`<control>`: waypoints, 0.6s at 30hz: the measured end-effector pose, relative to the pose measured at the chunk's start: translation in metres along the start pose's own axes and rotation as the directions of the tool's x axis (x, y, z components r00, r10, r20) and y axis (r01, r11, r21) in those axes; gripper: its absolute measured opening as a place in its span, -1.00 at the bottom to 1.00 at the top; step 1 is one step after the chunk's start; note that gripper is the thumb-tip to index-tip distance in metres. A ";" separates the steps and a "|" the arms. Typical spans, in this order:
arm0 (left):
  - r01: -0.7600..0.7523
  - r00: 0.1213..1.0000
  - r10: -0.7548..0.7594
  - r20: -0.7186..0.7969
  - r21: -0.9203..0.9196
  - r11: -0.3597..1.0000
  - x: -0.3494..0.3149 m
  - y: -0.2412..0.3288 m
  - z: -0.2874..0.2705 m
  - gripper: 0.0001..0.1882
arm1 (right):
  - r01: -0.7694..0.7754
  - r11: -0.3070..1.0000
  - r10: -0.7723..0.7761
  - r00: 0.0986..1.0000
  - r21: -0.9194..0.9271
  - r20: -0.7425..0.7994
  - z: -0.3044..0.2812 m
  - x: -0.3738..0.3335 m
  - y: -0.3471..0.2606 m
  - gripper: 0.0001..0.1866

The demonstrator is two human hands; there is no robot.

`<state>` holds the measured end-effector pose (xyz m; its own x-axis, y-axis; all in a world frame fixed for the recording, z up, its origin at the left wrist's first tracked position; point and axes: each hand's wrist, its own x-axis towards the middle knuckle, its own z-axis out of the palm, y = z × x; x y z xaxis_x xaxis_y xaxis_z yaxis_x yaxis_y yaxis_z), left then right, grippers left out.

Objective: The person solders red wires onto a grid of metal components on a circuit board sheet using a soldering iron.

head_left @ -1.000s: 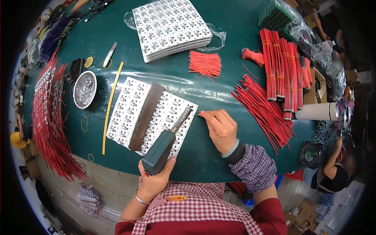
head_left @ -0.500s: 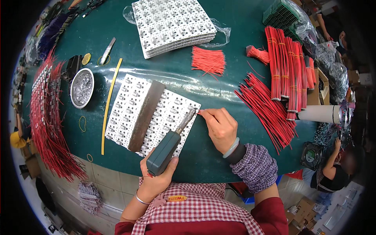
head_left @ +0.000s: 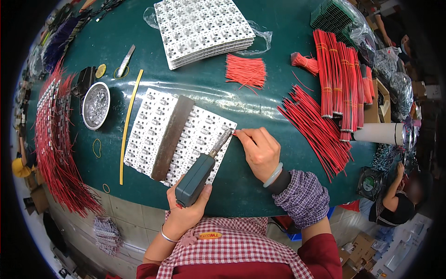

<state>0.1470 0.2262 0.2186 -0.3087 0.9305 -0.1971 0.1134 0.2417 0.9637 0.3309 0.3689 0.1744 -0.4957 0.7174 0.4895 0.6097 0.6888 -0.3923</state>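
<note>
My left hand [head_left: 187,211] is wrapped round a dark green soldering gun [head_left: 195,180]. Its metal tip reaches the right corner of a white circuit board panel [head_left: 147,122] covered in small parts. At that same corner my right hand [head_left: 262,151] pinches a short red wire [head_left: 235,132], its end close to the tip. Whether wire and tip touch is too small to tell. Across the panel lies a brown metal bar [head_left: 173,138]. Short red wires [head_left: 245,71] form a flat pile beyond my right hand, and longer red wires [head_left: 316,132] are spread to its right.
A stack of white panels [head_left: 204,30] stands at the far middle. On the left are a metal bowl [head_left: 96,106], a yellow strip [head_left: 130,130] and hanging wired strips [head_left: 55,139]. Bundled red wires [head_left: 338,79] and a white cylinder [head_left: 378,134] sit right. Another person [head_left: 397,200] is at far right.
</note>
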 end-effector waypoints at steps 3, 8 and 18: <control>-0.026 0.999 0.025 0.021 0.070 0.997 0.001 0.001 -0.001 -0.78 | -0.004 1.000 0.004 1.000 -0.001 0.002 0.000 0.000 -0.001 -0.72; -0.003 0.999 0.000 0.042 0.068 0.998 0.002 0.000 -0.003 -0.81 | -0.002 1.000 0.002 1.000 -0.002 0.000 0.000 0.001 -0.001 -0.73; -0.116 0.993 0.108 0.053 0.176 0.978 0.003 0.003 -0.006 -0.81 | -0.007 1.000 0.007 1.000 -0.002 0.009 -0.001 0.000 -0.001 -0.73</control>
<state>0.1406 0.2276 0.2224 -0.2445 0.9644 -0.1012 0.3124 0.1771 0.9333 0.3306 0.3683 0.1752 -0.4970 0.7231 0.4797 0.6142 0.6837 -0.3941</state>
